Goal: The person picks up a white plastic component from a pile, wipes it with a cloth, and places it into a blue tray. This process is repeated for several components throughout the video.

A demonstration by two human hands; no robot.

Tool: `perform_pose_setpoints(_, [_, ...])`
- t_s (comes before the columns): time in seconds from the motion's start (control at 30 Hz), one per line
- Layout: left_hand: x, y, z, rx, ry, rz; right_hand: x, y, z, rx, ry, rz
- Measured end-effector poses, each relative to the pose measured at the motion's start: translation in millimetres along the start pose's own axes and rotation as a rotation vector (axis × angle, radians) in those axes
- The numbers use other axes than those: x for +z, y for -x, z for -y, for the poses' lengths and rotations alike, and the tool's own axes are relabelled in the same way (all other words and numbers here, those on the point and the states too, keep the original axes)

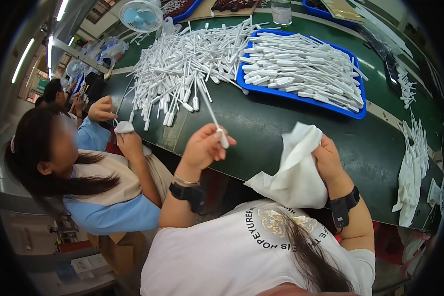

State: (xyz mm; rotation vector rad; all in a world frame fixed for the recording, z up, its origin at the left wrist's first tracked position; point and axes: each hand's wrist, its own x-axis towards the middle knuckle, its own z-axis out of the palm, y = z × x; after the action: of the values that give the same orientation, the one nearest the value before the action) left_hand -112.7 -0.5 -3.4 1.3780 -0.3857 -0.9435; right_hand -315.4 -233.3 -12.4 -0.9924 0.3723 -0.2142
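A person's two bare hands work over a dark green table (261, 123). The left hand (202, 148), just left of centre, is curled closed around the bulb end of a white plastic pipette (213, 116), whose thin stem points up toward 11 o'clock. The right hand (328, 160), at about 3 o'clock from it, is closed on a crumpled white cloth (296, 172) that hangs down toward the person's chest. The pipette looks very light, with a soft squeezable bulb and a slim stem that would likely bend; the bulb seems the safest place to grip. The cloth looks limp and easy to bunch. At 12 o'clock lies a loose pile of pipettes (182, 64), and at 1 o'clock a blue tray (361, 114) holds more. At 9 o'clock a co-worker's hand (128, 140) holds a cloth too.
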Motion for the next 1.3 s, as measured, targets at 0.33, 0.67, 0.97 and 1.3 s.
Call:
perform_pose_setpoints(0.33, [104.4, -8.2, 25.0, 0.062, 0.306, 0.305, 12.7, 6.4, 8.1, -0.687, 0.847, -0.059])
perform_pose_setpoints(0.67, [130.3, -16.5, 45.5, 0.178, -0.077, 0.300, 9.8, 6.9, -2.6, -0.409, 0.776, -0.086])
perform_pose_setpoints(0.97, [137.4, -12.0, 31.9, 0.420, -0.367, 0.404, 15.5, 13.0, 12.3, -0.387, 0.437, -0.027])
perform_pose_setpoints(1.3, [118.5, -8.7, 29.8, -0.366, 0.424, 0.630, -10.8, 12.6, 24.1, -0.320, -0.126, -0.070])
